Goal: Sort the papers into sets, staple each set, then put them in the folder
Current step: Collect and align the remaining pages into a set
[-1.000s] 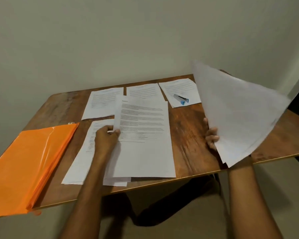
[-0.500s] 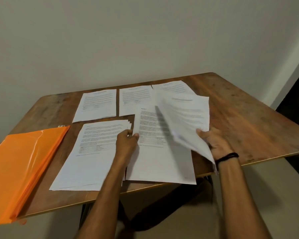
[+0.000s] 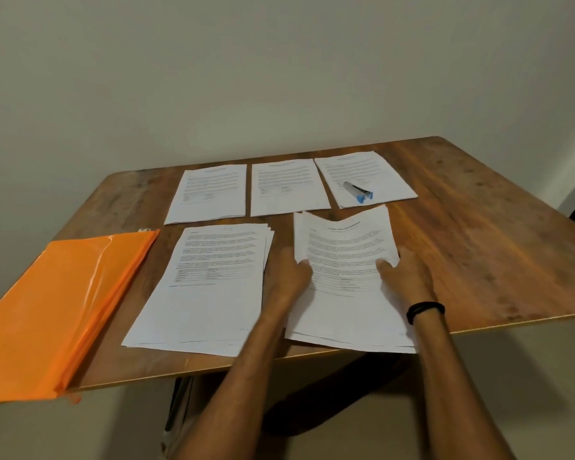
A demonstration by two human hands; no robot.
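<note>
Left hand (image 3: 289,277) and right hand (image 3: 407,277) pinched the near-right paper stack (image 3: 346,303) on the table (image 3: 478,244).
Each thumb lay on top at a side edge; the stack's long axis ran near to far, heading at the far end, which bowed upward. The stapler (image 3: 359,192) lay on the far-right sheet (image 3: 390,179).

Plain office-like room: wooden table (image 3: 478,234) against a bare wall (image 3: 279,78), holding papers (image 3: 213,190), stapler (image 3: 359,191).
</note>
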